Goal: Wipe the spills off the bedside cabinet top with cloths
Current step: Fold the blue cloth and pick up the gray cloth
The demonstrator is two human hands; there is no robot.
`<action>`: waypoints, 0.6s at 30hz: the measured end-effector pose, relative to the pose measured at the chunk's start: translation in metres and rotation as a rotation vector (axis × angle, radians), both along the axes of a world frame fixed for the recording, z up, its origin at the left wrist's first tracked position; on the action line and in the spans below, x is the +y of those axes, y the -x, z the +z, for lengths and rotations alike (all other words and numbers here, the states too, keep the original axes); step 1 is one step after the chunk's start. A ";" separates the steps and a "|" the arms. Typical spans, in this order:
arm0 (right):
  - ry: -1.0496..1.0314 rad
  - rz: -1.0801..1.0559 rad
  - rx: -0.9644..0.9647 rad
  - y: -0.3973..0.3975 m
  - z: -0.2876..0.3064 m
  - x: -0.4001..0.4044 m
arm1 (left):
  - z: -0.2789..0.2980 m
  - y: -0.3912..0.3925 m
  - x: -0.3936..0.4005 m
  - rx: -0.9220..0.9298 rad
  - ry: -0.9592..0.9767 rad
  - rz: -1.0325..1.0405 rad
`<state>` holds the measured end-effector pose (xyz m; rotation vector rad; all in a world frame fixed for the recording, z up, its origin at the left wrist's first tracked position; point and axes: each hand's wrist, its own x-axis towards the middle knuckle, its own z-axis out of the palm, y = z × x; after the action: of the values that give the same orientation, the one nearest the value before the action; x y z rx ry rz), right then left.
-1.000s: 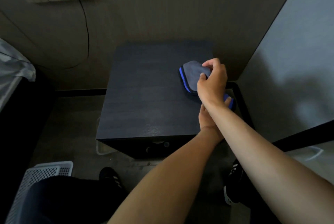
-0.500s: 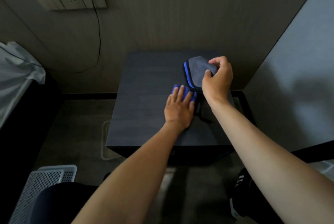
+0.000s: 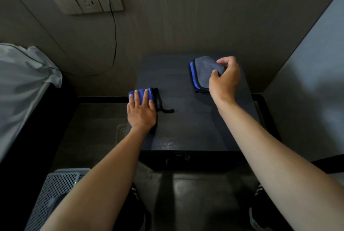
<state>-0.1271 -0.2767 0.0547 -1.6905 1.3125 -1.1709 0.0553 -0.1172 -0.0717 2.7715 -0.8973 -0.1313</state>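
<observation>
Head view: left hand [image 3: 141, 112] lies flat, fingers spread, pressing a blue cloth [image 3: 143, 95] at the cabinet top's [image 3: 186, 122] left edge. Right hand [image 3: 224, 79], grip pinched on a grey cloth [image 3: 204, 71] near the back right. A wet-looking patch [image 3: 168, 141] glints near the front edge; firm, overlapping strokes toward it should work best.

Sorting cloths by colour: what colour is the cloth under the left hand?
Bright blue with black edging, in the head view: cloth, left hand.
</observation>
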 end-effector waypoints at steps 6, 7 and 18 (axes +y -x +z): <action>-0.007 0.011 0.026 0.001 -0.014 -0.015 | 0.002 -0.025 -0.027 0.003 -0.033 -0.011; -0.028 0.012 0.030 0.002 -0.019 -0.018 | 0.003 -0.028 -0.034 0.010 -0.036 -0.011; -0.055 -0.012 -0.096 -0.005 -0.039 -0.069 | 0.007 0.005 -0.172 0.013 0.001 -0.208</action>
<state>-0.1223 -0.3461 0.0152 -1.5699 1.2856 -1.1974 0.0498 -0.2890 -0.0645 2.6666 -1.1802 -0.1832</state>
